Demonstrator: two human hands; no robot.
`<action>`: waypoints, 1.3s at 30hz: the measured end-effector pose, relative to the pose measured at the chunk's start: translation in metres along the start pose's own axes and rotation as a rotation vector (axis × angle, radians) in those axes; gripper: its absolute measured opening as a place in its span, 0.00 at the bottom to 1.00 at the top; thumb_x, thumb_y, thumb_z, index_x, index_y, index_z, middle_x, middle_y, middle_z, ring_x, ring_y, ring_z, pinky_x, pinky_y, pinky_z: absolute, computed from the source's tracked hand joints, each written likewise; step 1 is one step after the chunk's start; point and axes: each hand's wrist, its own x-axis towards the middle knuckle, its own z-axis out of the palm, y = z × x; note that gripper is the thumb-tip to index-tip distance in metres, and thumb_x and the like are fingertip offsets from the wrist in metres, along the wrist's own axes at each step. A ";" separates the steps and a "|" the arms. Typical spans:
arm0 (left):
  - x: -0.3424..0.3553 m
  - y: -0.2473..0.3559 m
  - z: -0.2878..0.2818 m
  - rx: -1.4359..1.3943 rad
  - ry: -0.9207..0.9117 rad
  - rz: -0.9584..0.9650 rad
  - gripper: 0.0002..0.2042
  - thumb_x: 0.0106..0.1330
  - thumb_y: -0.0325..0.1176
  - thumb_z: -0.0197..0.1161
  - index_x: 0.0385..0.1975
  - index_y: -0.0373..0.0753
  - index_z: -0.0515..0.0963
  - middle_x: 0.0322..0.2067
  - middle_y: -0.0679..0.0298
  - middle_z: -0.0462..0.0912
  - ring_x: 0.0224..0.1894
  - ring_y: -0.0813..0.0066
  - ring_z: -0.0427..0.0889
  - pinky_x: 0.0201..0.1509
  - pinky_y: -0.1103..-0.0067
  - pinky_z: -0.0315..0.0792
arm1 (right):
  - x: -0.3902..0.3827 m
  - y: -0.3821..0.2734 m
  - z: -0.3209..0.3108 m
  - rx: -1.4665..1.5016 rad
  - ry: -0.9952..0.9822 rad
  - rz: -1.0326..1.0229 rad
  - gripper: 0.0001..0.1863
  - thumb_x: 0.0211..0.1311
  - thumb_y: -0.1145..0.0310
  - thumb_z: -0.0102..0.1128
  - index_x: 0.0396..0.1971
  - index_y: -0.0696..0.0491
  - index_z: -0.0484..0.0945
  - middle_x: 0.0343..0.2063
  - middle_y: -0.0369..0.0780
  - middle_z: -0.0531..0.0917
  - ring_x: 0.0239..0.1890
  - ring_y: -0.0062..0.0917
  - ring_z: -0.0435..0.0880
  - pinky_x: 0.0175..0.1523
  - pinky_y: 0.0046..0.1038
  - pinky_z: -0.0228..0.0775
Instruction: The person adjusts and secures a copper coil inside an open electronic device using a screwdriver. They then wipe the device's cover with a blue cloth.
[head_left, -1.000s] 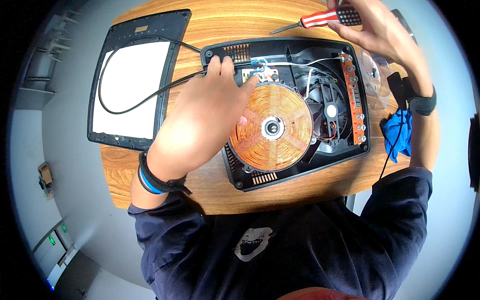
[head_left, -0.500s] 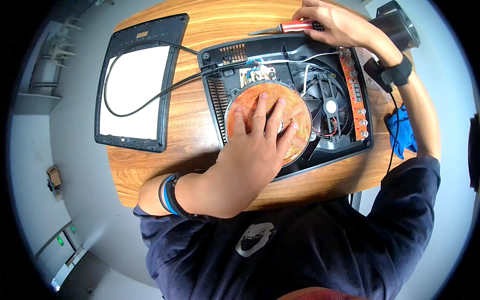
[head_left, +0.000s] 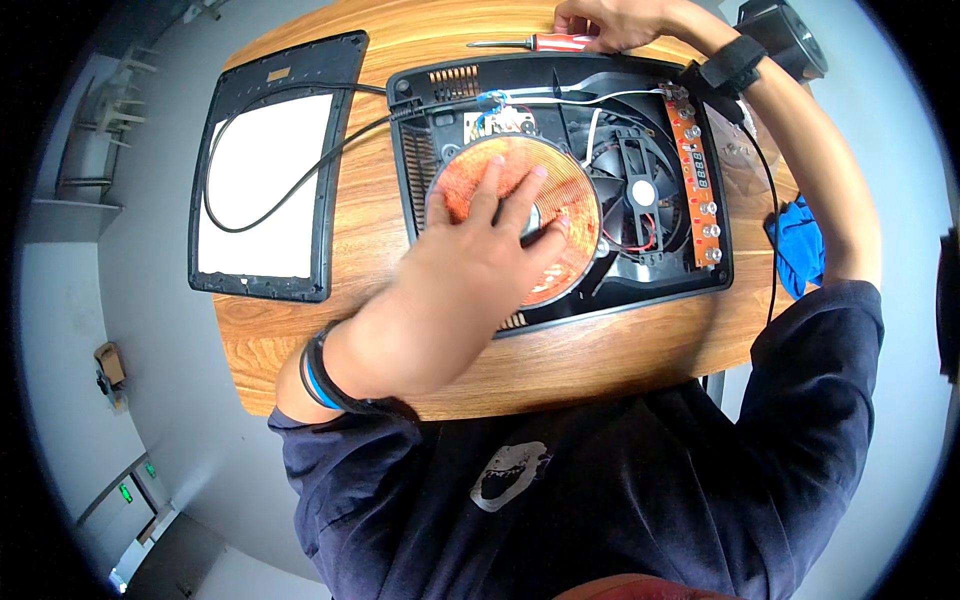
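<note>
Left hand (head_left: 465, 270): fingers spread across copper coil (head_left: 565, 180) | Coil position: inside open black casing (head_left: 545, 78), left of fan (head_left: 641, 192) | Right hand (head_left: 612, 22): fingers at red-handled screwdriver (head_left: 560, 43); cannot tell whether pinching | Screwdriver position: just beyond casing's far edge, tip pointing left

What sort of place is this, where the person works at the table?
Probably an indoor repair or assembly space: a wooden table bears an opened appliance with its copper coil exposed, and the right hand is on a screwdriver.
</note>
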 end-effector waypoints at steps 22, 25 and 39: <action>0.003 0.020 -0.011 0.130 -0.085 -0.185 0.43 0.64 0.14 0.68 0.84 0.43 0.68 0.83 0.29 0.61 0.69 0.14 0.81 0.54 0.56 0.93 | -0.111 -0.054 0.021 -0.165 0.249 -0.049 0.24 0.88 0.64 0.58 0.75 0.58 0.75 0.57 0.60 0.90 0.60 0.53 0.91 0.65 0.45 0.87; 0.005 0.018 -0.014 0.138 -0.130 -0.178 0.45 0.64 0.14 0.67 0.85 0.44 0.66 0.83 0.28 0.60 0.73 0.14 0.77 0.55 0.56 0.93 | -0.129 -0.055 0.047 -0.202 0.357 0.047 0.28 0.91 0.58 0.58 0.82 0.48 0.70 0.69 0.49 0.87 0.65 0.46 0.91 0.69 0.43 0.85; 0.009 0.027 -0.019 0.115 -0.270 -0.245 0.46 0.68 0.15 0.62 0.89 0.49 0.59 0.88 0.32 0.51 0.80 0.18 0.68 0.68 0.54 0.87 | -0.236 -0.032 0.075 -0.068 0.528 0.089 0.17 0.87 0.59 0.64 0.60 0.56 0.85 0.54 0.45 0.91 0.59 0.41 0.92 0.63 0.41 0.86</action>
